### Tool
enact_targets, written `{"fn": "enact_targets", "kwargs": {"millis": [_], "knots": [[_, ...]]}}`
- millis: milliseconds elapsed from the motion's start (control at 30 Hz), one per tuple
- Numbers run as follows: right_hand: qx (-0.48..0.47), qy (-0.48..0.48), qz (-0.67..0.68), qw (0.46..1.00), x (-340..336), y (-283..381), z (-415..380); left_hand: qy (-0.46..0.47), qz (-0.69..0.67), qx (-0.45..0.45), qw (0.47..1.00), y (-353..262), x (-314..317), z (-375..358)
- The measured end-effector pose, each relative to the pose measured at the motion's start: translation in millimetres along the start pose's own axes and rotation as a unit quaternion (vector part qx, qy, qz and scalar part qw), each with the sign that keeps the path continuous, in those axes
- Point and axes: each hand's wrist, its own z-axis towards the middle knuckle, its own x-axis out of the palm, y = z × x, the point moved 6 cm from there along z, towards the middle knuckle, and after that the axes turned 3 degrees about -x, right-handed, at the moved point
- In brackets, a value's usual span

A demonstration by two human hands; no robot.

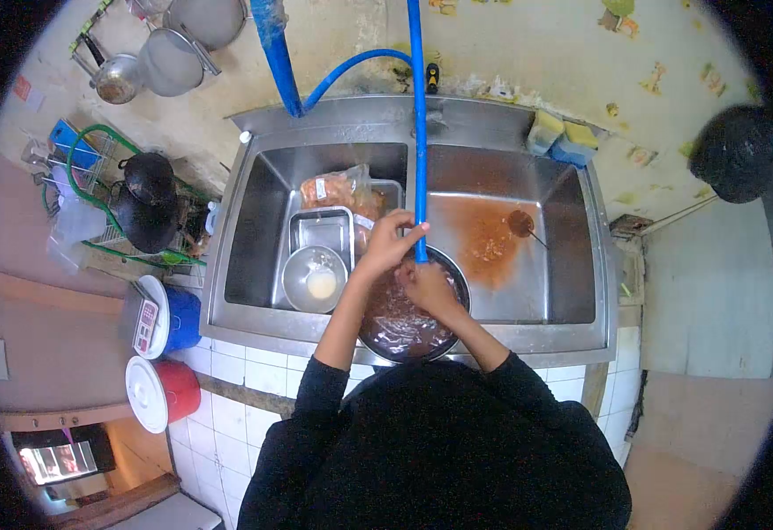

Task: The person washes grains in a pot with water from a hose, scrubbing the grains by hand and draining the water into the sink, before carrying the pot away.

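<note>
My left hand point(390, 245) is at the lower part of a blue hose point(420, 168), thumb and fingers closed around it. The hose end points down into a round dark-rimmed pan point(467, 299) at the sink's front divider. Brownish, glossy wet contents point(404, 318) fill the pan. Over them, just below the hose end, my right hand point(432, 290) has its fingers curled; what they hold, if anything, is hidden. Left of the pan, a metal bowl point(296, 284) with a pale lump inside rests by a rectangular metal tray point(323, 214).
Bagged orange-brown food point(329, 190) lies in the left basin. Brown residue point(488, 243) and a small round strainer point(520, 223) are in the right basin. Sponges point(563, 141) sit on the back right ledge. Red point(183, 393) and blue point(183, 318) buckets stand left.
</note>
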Motion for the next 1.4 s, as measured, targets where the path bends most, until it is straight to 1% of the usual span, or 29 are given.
{"fn": "enact_targets", "kwargs": {"millis": [33,67,133,167,233,267,333,367,433,467,533,567,633,700,767,833,867,933,967,1033,1100,1133,1167,1200,1233,1267,1300,1367,1400], "knots": [[-0.014,-0.004,-0.077,0.997,-5.8,7.4,0.7,-0.006,-0.024,-0.009,1.0,2.5,-1.5,1.2],[-0.014,-0.003,-0.078,0.997,-4.3,5.1,1.4,-0.006,-0.025,-0.009,1.0,3.8,-2.2,2.9],[-0.13,-0.072,0.052,0.988,-10.8,16.9,1.5,-0.024,-0.02,0.009,0.999,6.8,-6.8,8.2],[-0.131,-0.071,0.051,0.988,-12.3,15.3,1.3,-0.026,-0.02,0.01,0.999,16.1,-9.3,12.5],[-0.032,-0.017,-0.005,0.999,-20.9,13.3,1.7,-0.064,-0.019,-0.032,0.997,46.7,-21.6,22.6],[-0.034,-0.017,-0.005,0.999,-29.8,15.8,2.1,-0.067,0.006,-0.055,0.996,54.9,-28.6,26.7],[0.032,0.116,0.09,0.989,-28.8,10.2,1.2,-0.066,-0.021,-0.081,0.994,77.0,-37.0,34.0],[0.031,0.115,0.089,0.989,-26.5,5.7,1.0,-0.064,-0.048,-0.108,0.991,92.2,-38.5,35.3],[-0.157,0.142,0.201,0.956,-21.6,22.3,-3.1,-0.052,-0.055,-0.096,0.993,100.0,-40.0,29.8],[-0.175,0.213,0.153,0.949,-14.2,19.4,-6.6,-0.028,-0.054,-0.074,0.995,102.2,-40.6,25.1],[-0.222,0.185,0.103,0.952,-5.5,22.9,-7.6,-0.004,-0.053,-0.052,0.997,97.5,-40.2,14.2],[-0.269,0.159,0.053,0.949,1.4,26.9,-8.3,0.019,-0.06,-0.138,0.988,106.8,-38.4,6.7],[-0.249,0.176,0.046,0.951,15.2,26.7,-8.7,0.039,-0.067,-0.226,0.971,111.6,-36.6,-10.7],[-0.24,0.175,-0.112,0.948,18.6,29.2,-12.1,0.042,-0.11,-0.174,0.978,104.2,-37.6,-18.1],[-0.207,0.205,-0.139,0.946,10.2,27.7,-18.0,0.036,-0.082,-0.193,0.977,121.1,-43.3,-31.5],[-0.285,0.113,-0.266,0.914,-12.9,39.1,-29.0,-0.024,-0.113,-0.2,0.973,109.9,-48.5,-57.0],[-0.256,0.137,-0.287,0.913,-24.5,37.6,-34.7,-0.024,-0.115,-0.201,0.973,113.5,-47.0,-71.8],[-0.233,0.136,-0.295,0.917,-33.9,19.9,-43.2,-0.014,-0.287,-0.26,0.922,132.7,-36.6,-112.9],[-0.213,0.135,-0.303,0.919,-38.7,11.1,-45.8,-0.023,-0.293,-0.297,0.908,134.4,-32.1,-136.4],[-0.224,0.129,-0.282,0.924,-50.2,9.3,-47.5,-0.033,-0.298,-0.334,0.894,139.8,-23.2,-172.3],[-0.156,0.08,-0.156,0.972,-68.7,7.3,-42.1,-0.078,-0.313,-0.336,0.885,151.1,-18.0,-190.9],[-0.169,0.043,-0.069,0.982,-71.1,4.4,-39.1,-0.075,-0.288,-0.333,0.895,150.1,-19.4,-192.4],[-0.167,0.045,-0.069,0.983,-63.8,-6.0,-36.0,-0.075,-0.289,-0.336,0.893,152.2,-22.3,-189.4],[-0.119,0.007,0.056,0.991,-60.2,-24.0,-31.2,-0.026,-0.273,-0.353,0.895,152.8,-23.0,-183.7],[-0.07,-0.033,0.179,0.981,-56.6,-40.7,-26.2,0.022,-0.255,-0.366,0.895,154.6,-24.1,-178.8],[-0.059,-0.084,0.212,0.972,-55.2,-53.0,-21.9,0.032,-0.273,-0.373,0.886,167.3,-24.9,-173.9],[-0.06,-0.085,0.212,0.972,-50.1,-64.1,-20.5,0.033,-0.272,-0.372,0.887,166.3,-25.3,-170.1],[0.092,0.003,0.304,0.948,-31.7,-97.1,-22.5,-0.029,-0.311,-0.369,0.875,158.8,-26.9,-164.1],[0.084,-0.046,0.294,0.951,-38.7,-85.1,-24.7,-0.05,-0.305,-0.381,0.871,151.5,-26.9,-163.1]]}}
